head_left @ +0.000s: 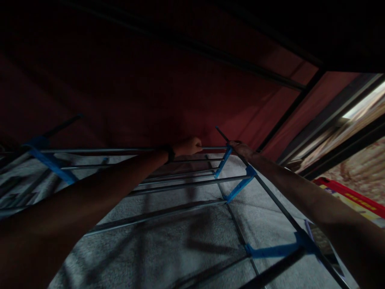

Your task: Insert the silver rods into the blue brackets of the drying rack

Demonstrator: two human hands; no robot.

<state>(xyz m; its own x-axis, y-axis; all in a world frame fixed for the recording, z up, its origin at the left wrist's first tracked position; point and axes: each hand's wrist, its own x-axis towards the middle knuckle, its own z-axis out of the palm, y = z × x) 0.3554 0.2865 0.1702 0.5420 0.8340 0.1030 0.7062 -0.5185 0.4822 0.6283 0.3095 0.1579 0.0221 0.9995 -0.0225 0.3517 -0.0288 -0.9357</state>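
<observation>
A rack of thin grey metal tubes (pixel 192 185) and blue plastic connectors (pixel 239 190) stretches out in front of me. My left hand (pixel 190 146), with a dark band at the wrist, is closed around a far horizontal tube (pixel 214 148). To its right, my right hand (pixel 242 150) wraps over the corner where that tube meets a blue connector (pixel 226 155) and a long side tube. A short tube end (pixel 221 132) sticks up beyond this corner. The fingers of my right hand are partly hidden. Another blue connector (pixel 52 162) joins tubes at the left.
Grey, textured fabric (pixel 180 249) lies beneath the rack. A dark red sheet (pixel 168 88) with black frame bars (pixel 288 110) rises behind. At right are a red and yellow package (pixel 355 198) and a dark flat object with a purple edge (pixel 323 241).
</observation>
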